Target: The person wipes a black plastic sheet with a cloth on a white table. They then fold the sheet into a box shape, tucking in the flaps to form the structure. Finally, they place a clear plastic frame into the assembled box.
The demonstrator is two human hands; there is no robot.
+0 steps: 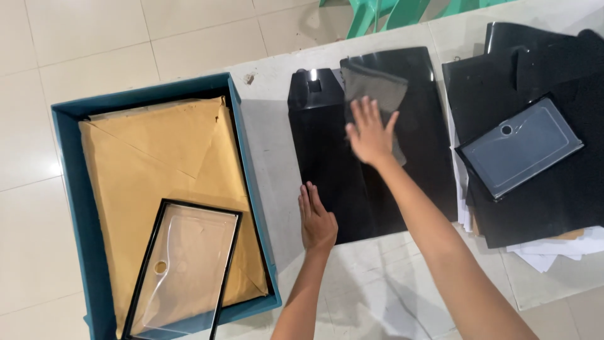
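On marble table, right hand (pixel 370 134) flat pressing grey cloth (pixel 372 96) onto glossy black panel (pixel 371 145), left hand (pixel 316 220) flat steadying edge

— From my feed, where's the open room?

— I see a bare strip of desk (pixel 267 151) between the blue box (pixel 72 189) and the black panel (pixel 352 182), and more bare desk at the near edge, between the two forearms.

— What blocks the way?

— The box wall stands up on the left. On the right, a stack of black sheets (pixel 547 189) with a clear tray (pixel 519 146) on top lies just beside the panel, leaving only a thin gap.
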